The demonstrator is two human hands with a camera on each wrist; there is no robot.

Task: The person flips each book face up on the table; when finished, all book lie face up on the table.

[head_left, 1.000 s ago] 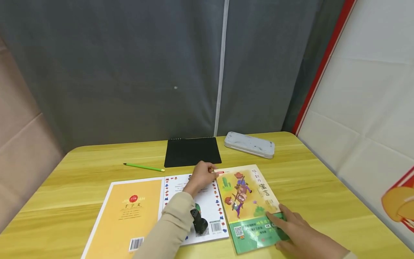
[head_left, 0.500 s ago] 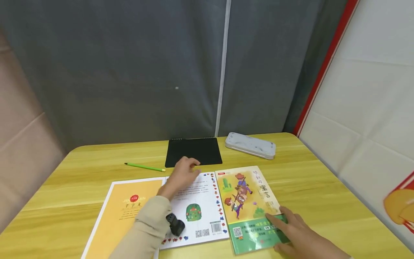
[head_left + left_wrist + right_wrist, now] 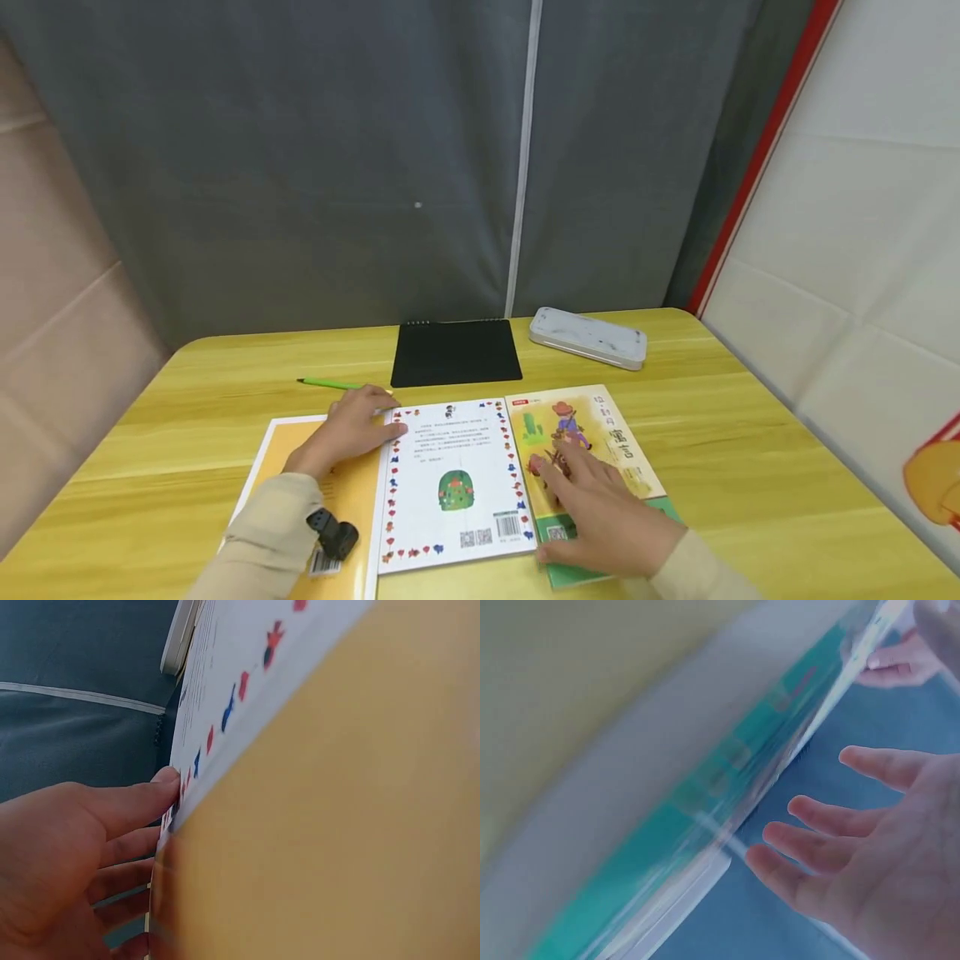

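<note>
Both hands lie flat, fingers spread: left hand [image 3: 351, 425] on the yellow book [image 3: 300, 492] (top edge), right hand [image 3: 600, 508] over the cartoon book [image 3: 600, 425].

Left hand [image 3: 60, 855] at lower left, fingertips [image 3: 166, 778] touching the white book's [image 3: 247, 667] bordered edge, yellow cover [image 3: 337, 825] filling the right, grey curtain [image 3: 75, 660] behind

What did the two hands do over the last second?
The left hand slid left across the white book to its left edge. The right hand moved up from the picture book's green corner onto its cover. The pencil and black notebook stayed put.
</note>
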